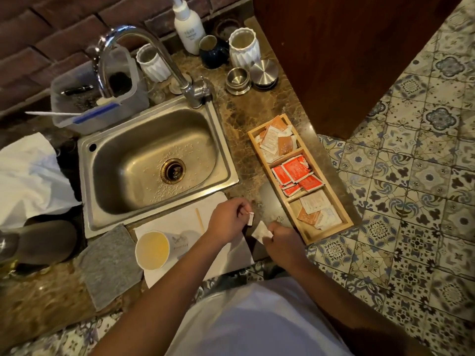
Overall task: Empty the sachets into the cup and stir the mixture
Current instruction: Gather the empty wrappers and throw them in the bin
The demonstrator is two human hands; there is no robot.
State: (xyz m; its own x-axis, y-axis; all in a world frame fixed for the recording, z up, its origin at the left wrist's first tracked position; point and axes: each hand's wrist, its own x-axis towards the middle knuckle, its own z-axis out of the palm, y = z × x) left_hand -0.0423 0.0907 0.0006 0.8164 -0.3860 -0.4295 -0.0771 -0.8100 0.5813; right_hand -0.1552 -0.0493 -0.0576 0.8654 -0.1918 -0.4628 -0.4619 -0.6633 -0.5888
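Near counter's front edge, right hand (280, 238) pinches light, floppy sachet (261, 232); left hand (228, 220) pinches torn strip (250, 219); hold below tear.

Warm, dim indoor light is falling from above, leaving the left of the counter sinking into shadow. Glare is flashing off the curved faucet (144, 47) and glinting on the steel sink (221, 150) rim. The wide lens is bending the floor tiles (411, 201) toward the edges, and the corners are going soft and smeared.
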